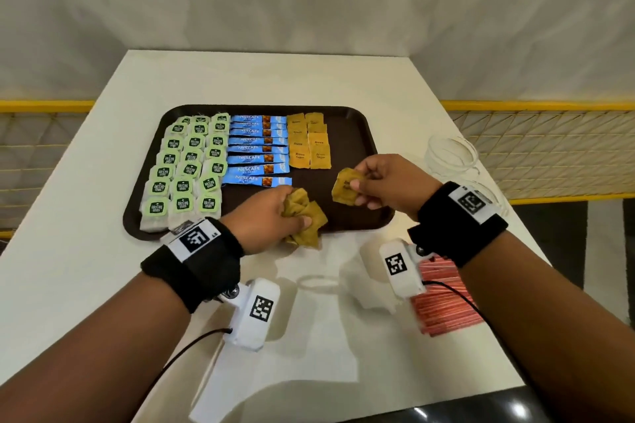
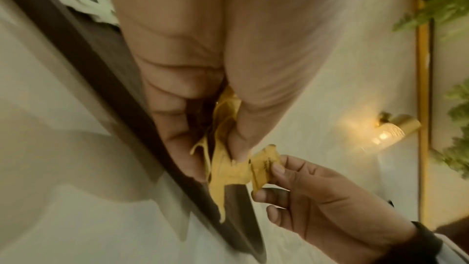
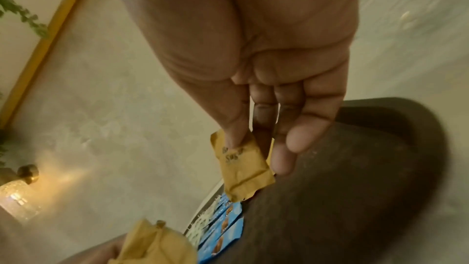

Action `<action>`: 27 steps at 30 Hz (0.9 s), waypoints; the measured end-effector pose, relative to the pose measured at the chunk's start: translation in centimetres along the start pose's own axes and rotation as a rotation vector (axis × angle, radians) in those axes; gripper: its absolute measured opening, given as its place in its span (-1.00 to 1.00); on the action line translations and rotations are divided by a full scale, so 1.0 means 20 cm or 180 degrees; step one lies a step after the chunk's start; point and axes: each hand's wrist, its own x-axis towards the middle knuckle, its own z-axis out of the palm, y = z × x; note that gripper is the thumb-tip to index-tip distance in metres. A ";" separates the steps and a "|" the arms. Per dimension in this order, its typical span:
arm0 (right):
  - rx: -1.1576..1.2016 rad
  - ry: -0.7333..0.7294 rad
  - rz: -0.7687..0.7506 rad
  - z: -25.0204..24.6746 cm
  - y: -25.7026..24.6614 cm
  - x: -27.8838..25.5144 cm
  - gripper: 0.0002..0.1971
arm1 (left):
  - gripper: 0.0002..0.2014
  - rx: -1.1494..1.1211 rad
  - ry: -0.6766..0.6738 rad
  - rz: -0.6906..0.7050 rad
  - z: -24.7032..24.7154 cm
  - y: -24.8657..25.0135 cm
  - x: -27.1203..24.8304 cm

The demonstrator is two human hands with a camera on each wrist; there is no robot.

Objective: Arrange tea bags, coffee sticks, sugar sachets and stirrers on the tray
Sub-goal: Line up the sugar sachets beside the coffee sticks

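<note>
A white table (image 1: 103,161) fills the frame's centre, carrying a brown tray (image 1: 357,134). On the tray's left lie tea bags (image 1: 192,161), then coffee sticks (image 1: 257,148), then sugar sachets (image 1: 309,144). At lower centre, the left hand (image 1: 271,213) clutches a sachet bunch (image 1: 304,216); right of it, the right hand (image 1: 388,182) pinches one sachet (image 1: 345,187).
</note>
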 end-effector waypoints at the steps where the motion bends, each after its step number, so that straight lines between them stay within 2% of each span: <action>1: -0.0095 -0.0052 0.0027 0.00 -0.02 0.06 -0.90 | -0.79 -0.0147 0.0100 -0.0056 -0.02 -0.01 0.01; 5: -0.0502 -0.0176 0.0213 0.03 -0.08 0.28 -0.95 | -0.65 -0.0804 0.0403 -0.0185 -0.06 -0.03 0.05; 8: -0.0830 -0.0313 0.0273 0.08 -0.15 0.41 -0.85 | -0.79 -0.1321 0.0589 -0.0347 -0.09 -0.05 0.08; 10: -0.1034 -0.0342 0.0325 0.12 -0.18 0.47 -0.84 | -0.77 -0.1583 0.0647 -0.0442 -0.10 -0.07 0.10; 15: -0.1425 -0.0301 0.0300 0.18 -0.21 0.58 -0.74 | -0.78 -0.1790 0.0798 -0.0563 -0.14 -0.10 0.14; 19: -0.1908 -0.0404 0.0263 0.19 -0.22 0.62 -0.76 | -0.77 -0.1942 0.0864 -0.0582 -0.16 -0.11 0.16; 21: -0.2063 -0.0280 0.0257 0.19 -0.21 0.63 -0.69 | -0.77 -0.2018 0.0888 -0.0578 -0.16 -0.13 0.17; 24: -0.1795 0.0134 -0.0113 0.18 -0.24 0.60 -0.68 | -0.73 -0.2129 0.0949 -0.0540 -0.17 -0.14 0.20; 25: -0.1555 0.0085 -0.0203 0.17 -0.26 0.59 -0.68 | -0.71 -0.2165 0.0968 -0.0517 -0.17 -0.15 0.21; 27: -0.1022 -0.0350 -0.0212 0.17 -0.29 0.54 -0.65 | -0.68 -0.2229 0.1010 -0.0447 -0.17 -0.15 0.22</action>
